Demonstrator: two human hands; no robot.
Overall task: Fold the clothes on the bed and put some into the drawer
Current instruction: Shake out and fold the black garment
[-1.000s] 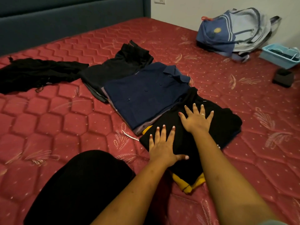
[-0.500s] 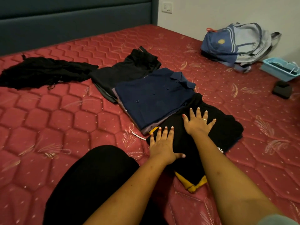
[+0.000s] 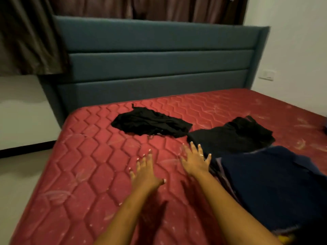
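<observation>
Both my hands hover over the red quilted mattress (image 3: 88, 174) with fingers spread, holding nothing. My left hand (image 3: 146, 171) is above bare mattress. My right hand (image 3: 195, 160) is beside the left edge of the folded navy shirt (image 3: 276, 188). A crumpled black garment (image 3: 150, 123) lies unfolded farther away toward the headboard. A folded black garment (image 3: 231, 134) lies to its right, just beyond my right hand. No drawer is in view.
The blue padded headboard (image 3: 155, 59) stands behind the bed, with dark curtains (image 3: 28, 36) above and to the left. The floor (image 3: 19, 183) lies off the mattress's left edge. A wall socket (image 3: 267, 75) is on the right wall.
Both hands have lifted off the folded black garment and moved left and forward. The view has swung left and up, so the backpack, basket and that garment are out of frame.
</observation>
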